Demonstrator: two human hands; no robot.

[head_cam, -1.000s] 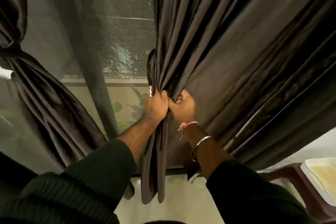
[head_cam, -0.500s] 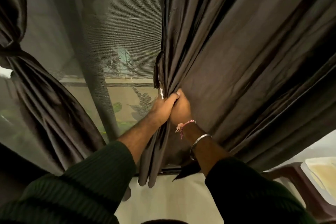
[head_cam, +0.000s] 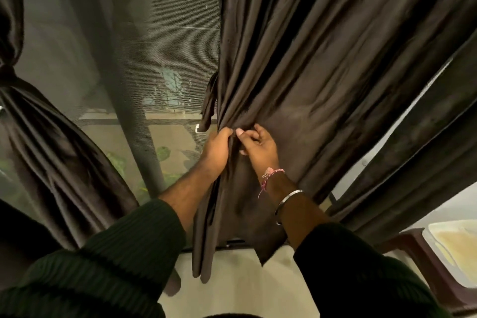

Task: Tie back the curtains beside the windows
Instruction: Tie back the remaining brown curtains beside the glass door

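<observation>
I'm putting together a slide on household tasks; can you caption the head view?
Both hands, left hand and right hand, gather the right curtain; the left curtain is already tied.

Below and to the right of the dark curtain (head_cam: 322,59), clear of its hem: a brown stand (head_cam: 418,258), cut off by the frame edge. Directly on it, farther right of the curtain: a pale tray (head_cam: 432,236), white-rimmed, yellowish inside, only partly in view.
</observation>
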